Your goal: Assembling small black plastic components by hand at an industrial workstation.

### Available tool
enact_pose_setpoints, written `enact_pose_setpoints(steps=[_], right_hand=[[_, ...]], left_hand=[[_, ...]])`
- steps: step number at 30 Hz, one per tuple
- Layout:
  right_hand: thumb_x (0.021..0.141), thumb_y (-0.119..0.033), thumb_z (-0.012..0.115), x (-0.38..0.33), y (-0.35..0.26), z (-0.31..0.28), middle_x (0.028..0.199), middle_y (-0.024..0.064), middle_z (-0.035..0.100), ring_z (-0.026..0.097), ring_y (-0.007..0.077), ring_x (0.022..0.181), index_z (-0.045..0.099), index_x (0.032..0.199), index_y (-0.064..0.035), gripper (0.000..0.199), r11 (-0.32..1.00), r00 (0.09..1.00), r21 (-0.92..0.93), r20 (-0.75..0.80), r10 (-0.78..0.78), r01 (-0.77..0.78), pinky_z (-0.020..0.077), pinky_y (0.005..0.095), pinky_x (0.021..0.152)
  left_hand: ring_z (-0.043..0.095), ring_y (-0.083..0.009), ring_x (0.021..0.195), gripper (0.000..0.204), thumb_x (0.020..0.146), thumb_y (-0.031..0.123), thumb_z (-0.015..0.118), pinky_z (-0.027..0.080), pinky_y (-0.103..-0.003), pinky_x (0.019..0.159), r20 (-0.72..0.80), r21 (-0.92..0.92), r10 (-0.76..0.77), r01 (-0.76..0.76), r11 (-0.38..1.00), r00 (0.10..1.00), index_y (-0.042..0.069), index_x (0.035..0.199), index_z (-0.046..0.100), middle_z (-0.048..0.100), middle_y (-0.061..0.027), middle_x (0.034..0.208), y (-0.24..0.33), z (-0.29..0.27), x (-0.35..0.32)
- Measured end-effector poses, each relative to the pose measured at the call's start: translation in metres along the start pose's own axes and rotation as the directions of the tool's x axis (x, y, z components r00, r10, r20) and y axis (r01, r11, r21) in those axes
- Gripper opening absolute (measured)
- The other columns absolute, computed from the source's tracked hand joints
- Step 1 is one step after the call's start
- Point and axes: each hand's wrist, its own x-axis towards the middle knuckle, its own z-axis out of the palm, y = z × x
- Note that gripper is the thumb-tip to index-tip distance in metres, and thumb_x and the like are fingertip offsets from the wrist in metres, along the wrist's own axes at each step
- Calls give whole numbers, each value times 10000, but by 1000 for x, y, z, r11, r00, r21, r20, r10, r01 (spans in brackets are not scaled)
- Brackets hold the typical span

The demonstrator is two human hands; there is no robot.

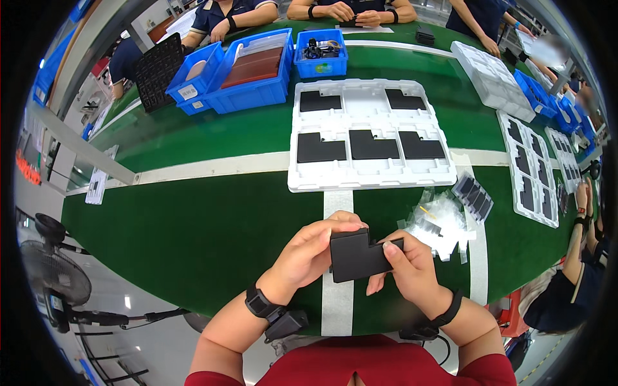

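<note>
Fingers of the left hand (307,252) grip the part (353,258) at left; those of the right hand (414,265) pinch it at right, apparently for steadiness, nearside of the tray (373,183).

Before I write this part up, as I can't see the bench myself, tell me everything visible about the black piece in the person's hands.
The black piece is a flat, roughly L-shaped block with a notch at its upper right. Its dark, matte face looks like plastic, though the material is uncertain. Held over the green table, it shows that broad face to the camera. The left hand holds its upper-left side; the right hand holds its narrower right arm.
</note>
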Motion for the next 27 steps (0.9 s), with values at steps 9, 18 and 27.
enact_pose_setpoints(steps=[9, 18, 27], right_hand=[[944, -129, 435, -3, -4, 1, 650, 54, 540, 544, 100, 482, 480, 941, 11, 146, 996, 1000, -88, -6, -18, 18, 418, 207, 428], [946, -139, 435, 0, -5, -2, 653, 56, 546, 543, 97, 480, 483, 935, 3, 150, 996, 1000, -91, 18, -10, 12, 412, 203, 425], [953, -152, 421, 1, -2, 0, 646, 58, 556, 572, 117, 497, 479, 942, -1, 162, 998, 1000, -53, 20, -18, 19, 422, 210, 447]], left_hand=[[511, -259, 1007, 385, 901, 356, 456, 421, -370, 888, -73, 89, -6, 12, 996, 997, 56, 1103, 590, 462, -203, 1153, 2, 7, 0], [513, -253, 1016, 389, 910, 351, 433, 416, -373, 905, -81, 114, -8, 17, 993, 997, 35, 1096, 561, 460, -221, 1166, 7, 12, 0], [432, -288, 1183, 511, 942, 338, 397, 362, -427, 975, -41, -36, -48, 47, 998, 998, 47, 1341, 262, 433, -223, 1253, 8, 17, 0]])
